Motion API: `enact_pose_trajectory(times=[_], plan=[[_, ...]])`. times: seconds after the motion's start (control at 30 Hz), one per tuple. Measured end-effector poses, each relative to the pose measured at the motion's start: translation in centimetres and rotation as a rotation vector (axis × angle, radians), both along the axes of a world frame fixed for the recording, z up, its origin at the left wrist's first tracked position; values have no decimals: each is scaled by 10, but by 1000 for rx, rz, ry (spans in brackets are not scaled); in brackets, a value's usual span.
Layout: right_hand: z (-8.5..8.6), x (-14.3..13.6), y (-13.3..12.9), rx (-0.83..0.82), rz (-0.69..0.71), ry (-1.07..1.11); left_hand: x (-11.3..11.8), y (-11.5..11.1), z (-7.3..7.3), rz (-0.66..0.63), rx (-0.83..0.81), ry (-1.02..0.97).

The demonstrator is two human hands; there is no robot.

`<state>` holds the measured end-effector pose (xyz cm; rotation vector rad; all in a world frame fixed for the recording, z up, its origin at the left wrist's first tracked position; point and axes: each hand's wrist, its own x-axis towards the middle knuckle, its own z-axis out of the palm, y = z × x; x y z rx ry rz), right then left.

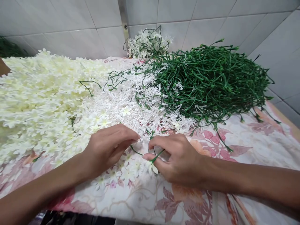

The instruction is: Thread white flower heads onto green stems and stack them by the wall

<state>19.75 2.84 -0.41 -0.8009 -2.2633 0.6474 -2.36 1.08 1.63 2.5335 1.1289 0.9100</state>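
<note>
My right hand (174, 154) is closed, thumb and fingertips pinching a green plastic flower stem (157, 156). A white artificial flower (153, 169) sits on one end of that stem, just below my thumb. My left hand (109, 145) has its fingertips pressed together at the edge of a heap of thin white stamens (117, 104); whatever lies between them is too small to make out. A thin green stem end (136, 151) shows between the two hands. Under and beside my left hand, several white blossoms (127, 172) lie on the cloth.
A large heap of cream-white petals (42, 103) covers the left side. Green stems (217, 81) are piled high at the right. Against the tiled wall (173, 37) stands a bunch of assembled white flowers (147, 45). Floral cloth (131, 203) covers the table, its front edge near me.
</note>
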Motion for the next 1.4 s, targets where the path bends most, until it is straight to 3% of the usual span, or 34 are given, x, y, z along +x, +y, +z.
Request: enact_pose_trajectory(times=[0.17, 0.4, 0.57, 0.73, 0.8, 0.87, 0.97, 1.13, 1.23, 1.4], plan=[[-7, -4, -1, 151, -46, -244, 3, 1, 1, 138, -74, -31], [-7, -6, 1, 100, -61, -329, 9, 4, 1, 203, -315, -227], [2, -6, 2, -44, -109, -181, 8, 6, 4, 210, -459, -343], [4, -2, 5, -278, -202, 102, 7, 7, 3, 208, -489, -365], [2, -1, 4, -215, -196, 191, 6, 5, 2, 221, -466, -355], [0, -1, 2, -34, -106, 209, 5, 4, 0, 225, -421, -336], [-3, -3, 0, 182, 33, 60, 4, 3, -1, 167, -339, -298], [-6, -5, -2, 169, -61, -213, 5, 4, 3, 78, -238, -202], [-5, -3, -3, 207, -72, -170, 6, 4, 4, 84, -211, -182], [-4, -2, -7, 460, 208, -78, 6, 4, 2, 84, -192, -193]])
